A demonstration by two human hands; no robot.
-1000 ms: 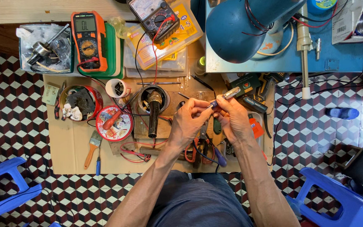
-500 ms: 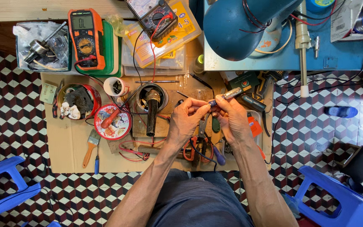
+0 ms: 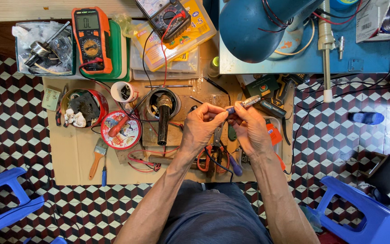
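My left hand [image 3: 202, 124] and my right hand [image 3: 248, 128] meet over the middle of a low wooden work board [image 3: 73, 158]. Together they pinch a small slim tool with a blue grip and a silver metal tip [image 3: 245, 103] that points up and to the right. A thin black wire [image 3: 217, 162] hangs from the hands toward my lap. Below the hands lie orange-handled pliers [image 3: 208, 156] and a blue-handled screwdriver [image 3: 234, 166].
An orange multimeter [image 3: 91, 38] and an analogue meter [image 3: 168, 16] lie at the back. A soldering iron stand [image 3: 162, 106], red tins [image 3: 84, 106], a paintbrush [image 3: 98, 156] and a cordless drill [image 3: 278, 97] crowd the board. A blue lamp shade [image 3: 258, 27] hangs above; blue stools [image 3: 5, 199] flank me.
My hands stay together on the small tool with only slight finger shifts. The view has drifted a little.
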